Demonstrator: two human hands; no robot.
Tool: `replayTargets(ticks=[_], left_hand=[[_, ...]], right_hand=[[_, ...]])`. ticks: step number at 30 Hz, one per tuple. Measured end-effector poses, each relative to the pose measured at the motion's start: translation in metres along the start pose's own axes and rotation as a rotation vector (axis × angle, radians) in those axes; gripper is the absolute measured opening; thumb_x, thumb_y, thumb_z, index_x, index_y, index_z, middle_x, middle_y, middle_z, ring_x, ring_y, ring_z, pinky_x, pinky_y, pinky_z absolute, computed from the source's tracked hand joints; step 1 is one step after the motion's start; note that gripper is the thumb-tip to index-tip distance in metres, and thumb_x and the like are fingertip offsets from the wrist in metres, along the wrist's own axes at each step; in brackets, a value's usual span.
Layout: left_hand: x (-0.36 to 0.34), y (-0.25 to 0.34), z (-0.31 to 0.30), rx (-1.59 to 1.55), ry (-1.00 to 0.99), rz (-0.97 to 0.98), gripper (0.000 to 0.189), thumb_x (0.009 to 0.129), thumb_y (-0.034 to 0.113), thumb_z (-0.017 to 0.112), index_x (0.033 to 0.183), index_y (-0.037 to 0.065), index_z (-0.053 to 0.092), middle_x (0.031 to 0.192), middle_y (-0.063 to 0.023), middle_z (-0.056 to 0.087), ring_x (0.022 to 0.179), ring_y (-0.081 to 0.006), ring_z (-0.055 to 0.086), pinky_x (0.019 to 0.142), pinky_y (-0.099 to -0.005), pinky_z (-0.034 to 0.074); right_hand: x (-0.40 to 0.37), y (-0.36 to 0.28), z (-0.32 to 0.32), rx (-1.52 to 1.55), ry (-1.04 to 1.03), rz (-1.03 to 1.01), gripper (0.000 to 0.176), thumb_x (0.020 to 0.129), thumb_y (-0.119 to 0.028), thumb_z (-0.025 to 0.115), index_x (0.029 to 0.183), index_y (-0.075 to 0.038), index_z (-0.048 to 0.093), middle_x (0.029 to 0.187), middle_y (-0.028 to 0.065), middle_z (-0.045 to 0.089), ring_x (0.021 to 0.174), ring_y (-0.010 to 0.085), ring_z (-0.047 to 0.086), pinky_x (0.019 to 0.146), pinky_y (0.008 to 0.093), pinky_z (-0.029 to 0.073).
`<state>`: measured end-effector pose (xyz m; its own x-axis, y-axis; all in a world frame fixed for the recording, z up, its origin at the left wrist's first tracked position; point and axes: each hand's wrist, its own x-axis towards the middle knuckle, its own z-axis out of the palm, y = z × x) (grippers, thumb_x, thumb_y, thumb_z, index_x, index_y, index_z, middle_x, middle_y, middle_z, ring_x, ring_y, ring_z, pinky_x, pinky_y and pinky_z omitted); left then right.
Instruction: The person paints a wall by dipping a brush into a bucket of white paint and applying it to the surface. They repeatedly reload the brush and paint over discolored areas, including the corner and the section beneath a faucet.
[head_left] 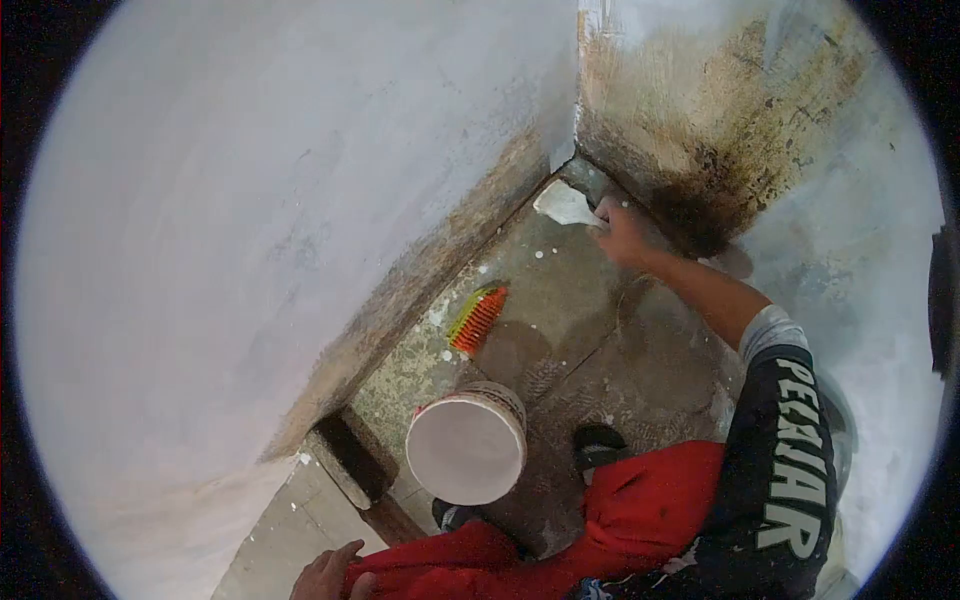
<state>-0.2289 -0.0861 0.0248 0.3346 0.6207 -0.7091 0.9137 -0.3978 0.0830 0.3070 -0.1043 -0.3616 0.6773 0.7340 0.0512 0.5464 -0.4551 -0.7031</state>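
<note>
My right hand [622,234] is stretched out low near the corner where two walls meet. Its fingers are closed round the handle of a white-coated paint brush [566,203], whose broad head points left, close to the foot of the left wall. At the bottom edge of the view, my left hand [335,575] rests by my red-trousered knee, fingers apart and holding nothing. Between my feet and the left wall stands a white bucket [466,452], seen from above, pale inside. An orange and yellow scrubbing brush [478,319] lies on the floor beyond the bucket.
Dark mould stains the right wall [735,175] near the corner. The left wall [230,220] is pale, with a brown worn strip along its foot. A dark raised block [350,462] is left of the bucket. White drips dot the wet-looking floor [570,300].
</note>
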Motion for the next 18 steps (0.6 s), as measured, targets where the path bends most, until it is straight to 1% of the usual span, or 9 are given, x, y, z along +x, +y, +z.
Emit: replayTargets(ticks=[2,3,5,7,9,11,12,14,18], left_hand=[[0.003,0.0,-0.001,-0.002,-0.002,-0.017,0.04,0.101,0.023,0.048,0.137,0.005,0.048,0.127,-0.0209,0.058,0.114,-0.0348,0.06,0.097,-0.0409,0.047],[0.004,0.0,-0.002,-0.015,-0.004,-0.017,0.04,0.101,0.023,0.048,0.137,0.006,0.048,0.127,-0.0207,0.058,0.114,-0.0345,0.06,0.097,-0.0407,0.047],[0.006,0.0,-0.001,-0.029,-0.007,-0.02,0.04,0.101,0.023,0.048,0.137,0.006,0.048,0.128,-0.0206,0.058,0.114,-0.0342,0.06,0.097,-0.0406,0.047],[0.009,0.002,0.001,-0.067,-0.001,-0.095,0.04,0.101,0.024,0.048,0.137,0.007,0.048,0.128,-0.0203,0.058,0.115,-0.0336,0.06,0.098,-0.0407,0.047],[0.014,0.0,-0.001,-0.049,-0.006,-0.076,0.04,0.101,0.024,0.048,0.137,0.007,0.048,0.127,-0.0203,0.058,0.115,-0.0335,0.06,0.098,-0.0407,0.047],[0.015,0.001,-0.003,-0.029,-0.019,-0.064,0.04,0.101,0.024,0.048,0.137,0.008,0.048,0.127,-0.0203,0.058,0.114,-0.0335,0.061,0.098,-0.0407,0.047],[0.017,0.003,-0.005,-0.044,-0.018,-0.063,0.04,0.101,0.024,0.048,0.137,0.007,0.048,0.127,-0.0204,0.059,0.114,-0.0338,0.061,0.097,-0.0405,0.048],[0.02,0.004,-0.005,-0.064,-0.021,-0.063,0.04,0.101,0.024,0.048,0.138,0.007,0.048,0.127,-0.0205,0.059,0.113,-0.0341,0.061,0.097,-0.0403,0.048],[0.024,0.0,-0.005,-0.043,-0.008,-0.033,0.041,0.101,0.023,0.048,0.138,0.006,0.047,0.126,-0.0214,0.059,0.112,-0.0341,0.062,0.097,-0.0398,0.048]], right_hand=[[0.009,0.006,0.001,-0.008,0.007,-0.088,0.028,0.081,-0.016,0.074,0.095,-0.005,0.053,0.085,0.0142,0.06,0.078,0.0259,0.057,0.072,0.0416,0.045],[0.014,0.009,0.002,-0.008,0.005,-0.087,0.028,0.081,-0.016,0.074,0.095,-0.005,0.053,0.085,0.0142,0.06,0.078,0.0259,0.057,0.072,0.0416,0.045],[0.025,0.011,0.006,-0.001,-0.021,-0.026,0.029,0.081,-0.017,0.075,0.095,-0.004,0.053,0.087,0.0154,0.061,0.08,0.0299,0.059,0.073,0.0434,0.046],[0.033,0.013,0.009,-0.048,-0.022,-0.017,0.031,0.08,-0.019,0.075,0.096,-0.003,0.054,0.088,0.0169,0.062,0.081,0.0313,0.059,0.074,0.0437,0.046],[0.041,0.016,0.012,-0.098,-0.027,-0.006,0.033,0.079,-0.02,0.076,0.097,-0.002,0.055,0.089,0.0183,0.062,0.083,0.0327,0.06,0.075,0.0441,0.046],[0.047,0.016,0.019,-0.106,-0.132,0.041,0.036,0.08,-0.021,0.072,0.106,-0.002,0.054,0.095,0.0202,0.063,0.091,0.0371,0.063,0.08,0.0464,0.048],[0.046,0.017,0.022,-0.105,-0.137,0.043,0.036,0.08,-0.021,0.072,0.106,-0.002,0.054,0.095,0.0202,0.063,0.091,0.0371,0.063,0.08,0.0464,0.048],[0.044,0.019,0.026,-0.123,-0.047,0.019,0.036,0.078,-0.018,0.073,0.104,-0.002,0.054,0.092,0.0208,0.063,0.088,0.0367,0.063,0.078,0.0469,0.048],[0.048,0.026,0.034,-0.075,-0.061,0.03,0.037,0.077,-0.022,0.076,0.099,0.0,0.056,0.092,0.022,0.061,0.086,0.035,0.061,0.076,0.0452,0.047]])
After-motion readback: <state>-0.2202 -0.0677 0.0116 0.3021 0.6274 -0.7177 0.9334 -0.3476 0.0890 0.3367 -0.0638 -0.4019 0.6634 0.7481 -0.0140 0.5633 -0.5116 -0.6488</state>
